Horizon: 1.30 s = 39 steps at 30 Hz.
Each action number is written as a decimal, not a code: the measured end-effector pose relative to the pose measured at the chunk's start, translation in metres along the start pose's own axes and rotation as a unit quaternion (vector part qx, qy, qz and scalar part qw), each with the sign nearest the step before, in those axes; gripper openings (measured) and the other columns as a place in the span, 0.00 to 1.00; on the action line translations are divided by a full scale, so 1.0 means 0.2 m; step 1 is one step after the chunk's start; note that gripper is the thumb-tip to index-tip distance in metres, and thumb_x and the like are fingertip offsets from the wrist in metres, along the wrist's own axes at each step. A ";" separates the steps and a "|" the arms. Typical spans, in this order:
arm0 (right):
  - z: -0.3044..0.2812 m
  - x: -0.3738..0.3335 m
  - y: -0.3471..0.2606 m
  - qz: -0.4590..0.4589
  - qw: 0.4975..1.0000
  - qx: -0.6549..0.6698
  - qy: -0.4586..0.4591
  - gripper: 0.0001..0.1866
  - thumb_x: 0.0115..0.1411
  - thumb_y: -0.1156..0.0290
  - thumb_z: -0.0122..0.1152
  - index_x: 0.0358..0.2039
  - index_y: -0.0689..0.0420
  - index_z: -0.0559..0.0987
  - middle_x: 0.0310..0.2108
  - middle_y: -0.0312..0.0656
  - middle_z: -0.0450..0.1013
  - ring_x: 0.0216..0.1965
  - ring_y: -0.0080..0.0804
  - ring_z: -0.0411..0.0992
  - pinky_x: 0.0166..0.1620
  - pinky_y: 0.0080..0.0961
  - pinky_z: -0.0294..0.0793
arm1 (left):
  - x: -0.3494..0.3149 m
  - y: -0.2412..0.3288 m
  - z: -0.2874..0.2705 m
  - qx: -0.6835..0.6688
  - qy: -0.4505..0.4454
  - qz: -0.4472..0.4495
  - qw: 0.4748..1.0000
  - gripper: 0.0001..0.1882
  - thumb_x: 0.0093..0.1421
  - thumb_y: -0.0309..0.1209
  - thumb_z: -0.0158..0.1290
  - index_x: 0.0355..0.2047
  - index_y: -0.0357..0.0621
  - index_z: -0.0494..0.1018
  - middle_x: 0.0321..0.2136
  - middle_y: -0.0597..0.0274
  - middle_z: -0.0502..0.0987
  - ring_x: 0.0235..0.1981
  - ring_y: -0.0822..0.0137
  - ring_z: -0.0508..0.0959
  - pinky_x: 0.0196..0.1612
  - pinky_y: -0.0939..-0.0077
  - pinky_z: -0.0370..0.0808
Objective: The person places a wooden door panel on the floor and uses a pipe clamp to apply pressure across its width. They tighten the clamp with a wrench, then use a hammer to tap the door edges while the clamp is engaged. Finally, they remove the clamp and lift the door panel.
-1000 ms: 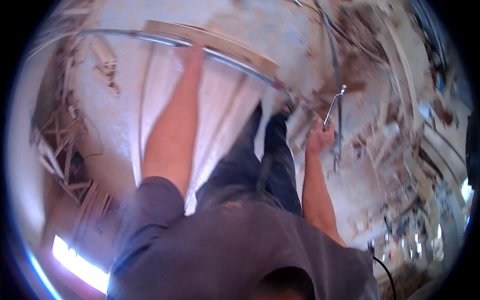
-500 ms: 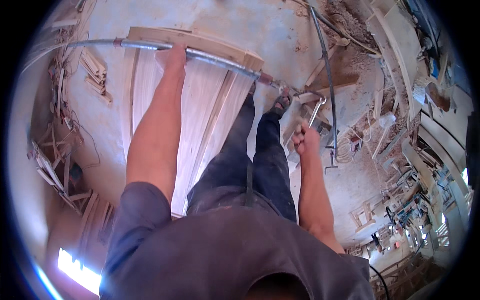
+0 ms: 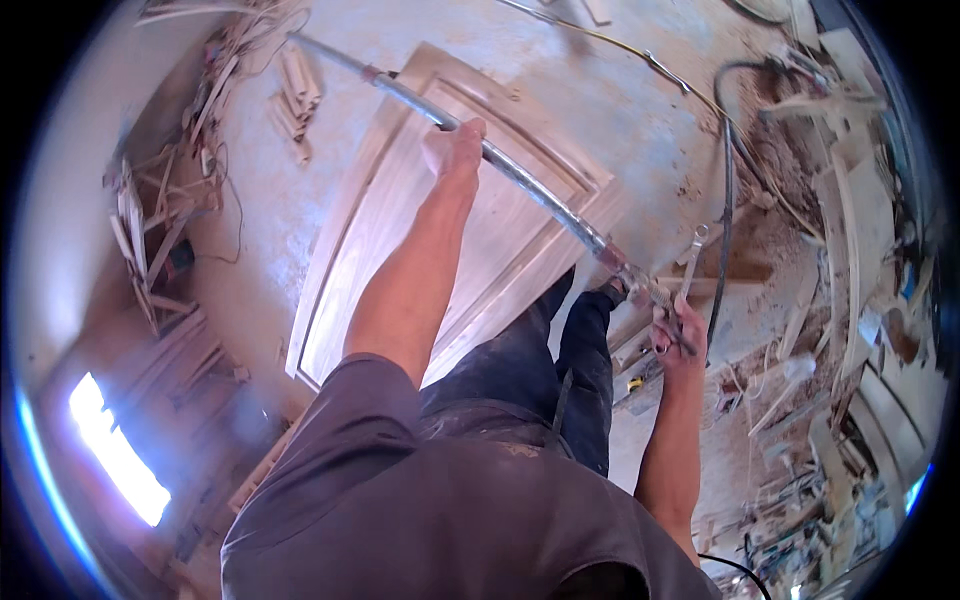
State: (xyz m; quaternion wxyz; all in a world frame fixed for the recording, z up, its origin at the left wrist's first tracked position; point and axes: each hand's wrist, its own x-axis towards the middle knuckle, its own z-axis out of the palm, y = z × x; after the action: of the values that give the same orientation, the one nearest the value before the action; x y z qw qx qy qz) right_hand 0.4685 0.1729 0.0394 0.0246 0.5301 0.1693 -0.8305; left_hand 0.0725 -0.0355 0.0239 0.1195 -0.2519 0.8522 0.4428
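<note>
A long metal pipe clamp (image 3: 530, 188) slants across a framed wooden panel (image 3: 385, 285). My left hand (image 3: 456, 150) is closed round the clamp's pipe above the panel. At the clamp's near right end, my right hand (image 3: 684, 338) is closed on a combination wrench (image 3: 693, 262), whose ring end sticks up past the fingers. That same hand is against the clamp's threaded screw end (image 3: 645, 287); whether the fingers also wrap it is hard to tell. The panel's near right part is hidden by my legs.
Wood strips (image 3: 292, 105) lie on the floor at the far left, with scrap wood (image 3: 160, 240) along the wall. A dark metal bar (image 3: 727, 200) and a yellowish hose (image 3: 650, 62) lie on the right. Sawdust and offcuts cover the right side.
The pipe clamp now slants more steeply across the panel, partly as the view has turned. My right hand, with the wrench, has come up to the clamp's screw end; my left hand still grips the pipe.
</note>
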 end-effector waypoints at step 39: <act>-0.14 -1.19 2.70 0.240 0.875 -0.399 -0.132 0.05 0.68 0.73 0.53 0.33 0.57 0.73 0.25 0.38 0.71 0.16 0.20 0.62 0.18 0.18 0.61 | -0.83 -2.27 -3.04 0.008 0.142 -0.144 0.979 0.16 0.41 0.35 0.62 0.28 0.38 0.73 0.25 0.52 0.79 0.31 0.56 0.81 0.36 0.64 0.76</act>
State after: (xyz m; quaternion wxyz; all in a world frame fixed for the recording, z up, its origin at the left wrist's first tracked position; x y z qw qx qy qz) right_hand 0.7153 -0.3595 0.1026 0.4548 0.3854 0.3492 -0.7230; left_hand 0.4678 -0.6966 0.1316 0.0618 -0.4314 0.8189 0.3734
